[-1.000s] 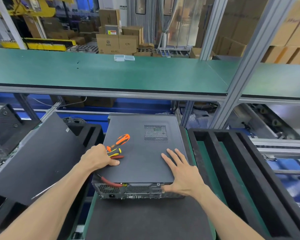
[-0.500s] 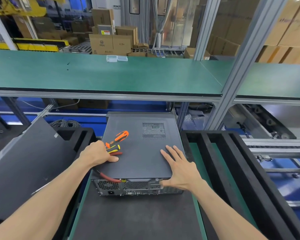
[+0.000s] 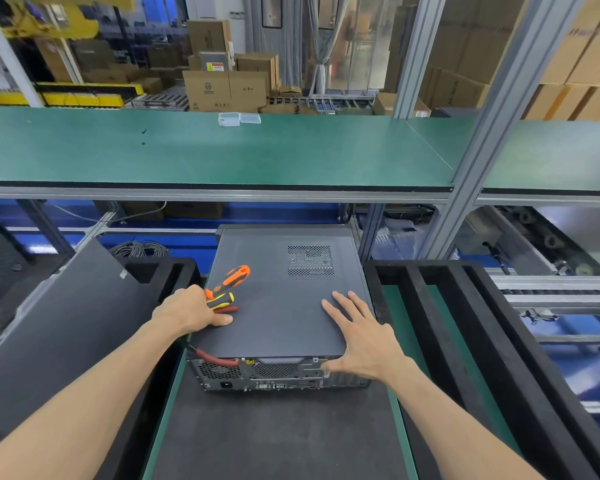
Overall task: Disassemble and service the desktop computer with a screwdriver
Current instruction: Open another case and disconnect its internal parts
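The desktop computer case [image 3: 284,306] lies flat on the dark mat [image 3: 274,434] at the centre of the view, its rear panel [image 3: 274,374] with fan grilles and ports facing the person at 6 o'clock. The right hand [image 3: 359,336] rests on the near right corner of the top cover, fingers straight and spread apart, thumb hanging over the rear edge. The left hand [image 3: 187,311] lies at the left edge of the cover at 9 o'clock; its fingers are curled, thumb flat on the panel, but whether they grasp a tool cannot be told. Just beyond that hand lie a yellow-and-black screwdriver [image 3: 222,299] and an orange-and-black screwdriver [image 3: 232,277], with red-handled pliers [image 3: 227,309] beside them. A vent grille [image 3: 310,262] sits toward 1 o'clock. Black foam trays [image 3: 465,323] stand at 3 o'clock. A green shelf [image 3: 222,150] spans 12 o'clock, carrying clear plastic boxes [image 3: 239,118].
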Motion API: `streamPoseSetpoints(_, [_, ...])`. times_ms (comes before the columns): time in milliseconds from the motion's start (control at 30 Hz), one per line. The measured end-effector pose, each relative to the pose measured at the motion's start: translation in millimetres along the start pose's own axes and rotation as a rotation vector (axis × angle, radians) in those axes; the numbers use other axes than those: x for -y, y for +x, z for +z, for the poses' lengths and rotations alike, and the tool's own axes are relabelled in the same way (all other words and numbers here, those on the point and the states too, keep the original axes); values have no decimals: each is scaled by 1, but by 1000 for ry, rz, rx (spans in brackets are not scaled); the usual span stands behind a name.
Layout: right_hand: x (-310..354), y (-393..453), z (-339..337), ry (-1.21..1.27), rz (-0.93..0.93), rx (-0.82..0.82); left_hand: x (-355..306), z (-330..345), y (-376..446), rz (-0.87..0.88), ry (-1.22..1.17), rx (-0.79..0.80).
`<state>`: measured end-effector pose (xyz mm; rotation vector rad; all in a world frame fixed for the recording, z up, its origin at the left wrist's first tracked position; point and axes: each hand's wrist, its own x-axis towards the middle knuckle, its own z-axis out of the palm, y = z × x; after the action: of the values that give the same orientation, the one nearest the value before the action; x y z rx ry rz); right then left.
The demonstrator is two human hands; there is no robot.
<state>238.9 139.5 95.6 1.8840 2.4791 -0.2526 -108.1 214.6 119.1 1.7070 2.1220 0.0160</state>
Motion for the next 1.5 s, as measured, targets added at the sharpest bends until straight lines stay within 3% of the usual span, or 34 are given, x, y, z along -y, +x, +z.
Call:
streamPoseSetpoints(233, [-1, 1, 2, 20, -8, 22, -15, 5, -18, 67, 153, -129])
streamPoseSetpoints(500, [10, -2, 3, 141, 12, 74, -56, 37, -47, 295, 165, -108])
streamPoseSetpoints(733, [26, -33, -9, 728, -162, -240, -78, 63, -87, 486, 212, -193])
streamPoseSetpoints(833, [38, -45, -10, 800, -242, -338, -80, 74, -103, 532, 223, -153])
streamPoseSetpoints(967, [42, -60, 1, 636, -254, -343, -73, 94, -121, 547, 218, -37])
streamPoseSetpoints(1267, [38, -88, 56, 290, -167, -14, -55, 165, -130, 529, 321, 190])
streamPoseSetpoints(1500, [37, -85, 87, 2, -232, 35, -56, 192, -119, 497, 324, 283])
